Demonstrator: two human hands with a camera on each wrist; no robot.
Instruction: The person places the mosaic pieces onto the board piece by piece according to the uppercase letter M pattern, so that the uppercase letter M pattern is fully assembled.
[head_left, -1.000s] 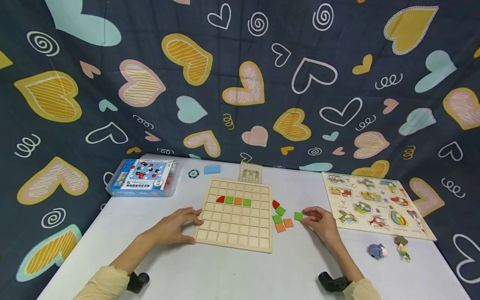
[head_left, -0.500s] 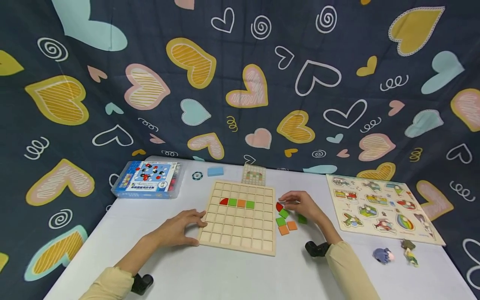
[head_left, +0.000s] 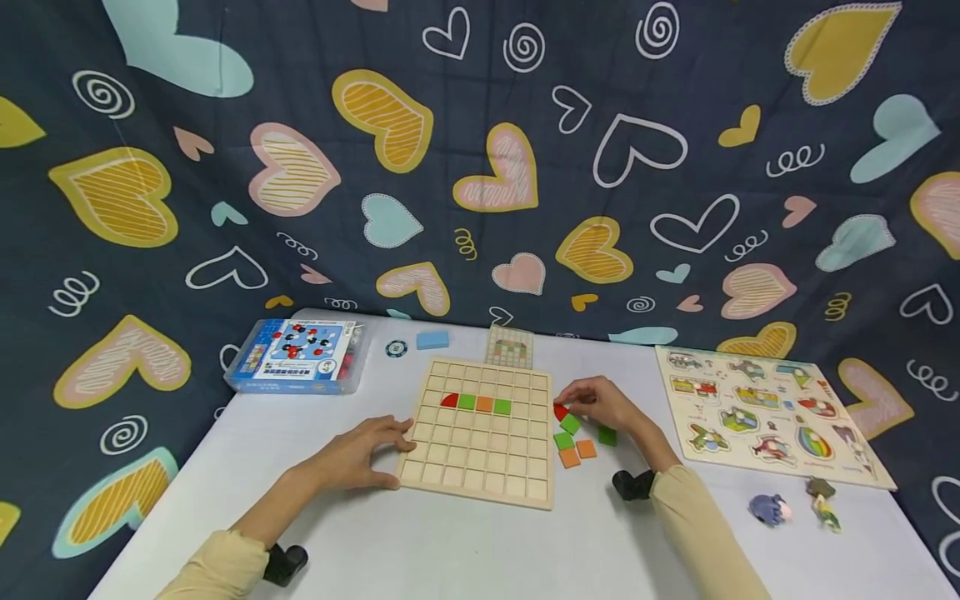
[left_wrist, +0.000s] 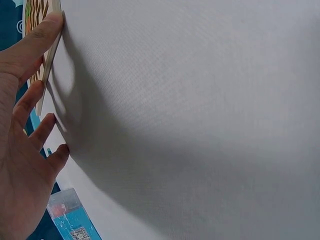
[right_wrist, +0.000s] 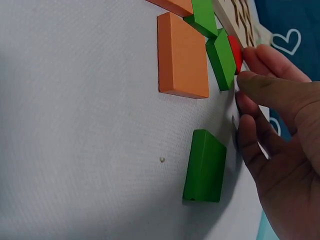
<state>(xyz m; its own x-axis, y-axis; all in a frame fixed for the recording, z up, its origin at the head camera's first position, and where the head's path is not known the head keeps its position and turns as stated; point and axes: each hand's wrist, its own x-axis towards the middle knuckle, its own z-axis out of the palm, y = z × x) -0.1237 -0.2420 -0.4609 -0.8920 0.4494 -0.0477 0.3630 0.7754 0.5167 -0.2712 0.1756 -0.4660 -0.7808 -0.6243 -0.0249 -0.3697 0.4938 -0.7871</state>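
A square wooden grid board (head_left: 480, 468) lies mid-table. One of its rows bears a red quarter-round block (head_left: 450, 401), a green one (head_left: 467, 402), an orange one (head_left: 485, 404) and another green one (head_left: 502, 407). Along the board's left edge rests my left hand (head_left: 352, 454), fingers relaxed, thumb by the near corner. Just right of the board, my right hand (head_left: 603, 404) pinches a loose red quarter-round block (right_wrist: 236, 52) with thumb and fingertips; the fingers partly hide it. Close by lie green blocks (head_left: 563, 441) and orange blocks (head_left: 587, 449). A separate green block (right_wrist: 205, 167) sits below the right palm.
Behind the board is a small pattern card (head_left: 510, 347). A clear plastic box (head_left: 296, 357), a round chip (head_left: 396, 349) and a blue block (head_left: 432, 340) stand at the back left. To the right are a picture puzzle board (head_left: 772, 417) and two small figurines (head_left: 770, 509).
My right hand has left the separate green block and moved left to the red quarter-round block, its fingertips closing on it. The left hand stays at the board's edge. The head view has shifted slightly.
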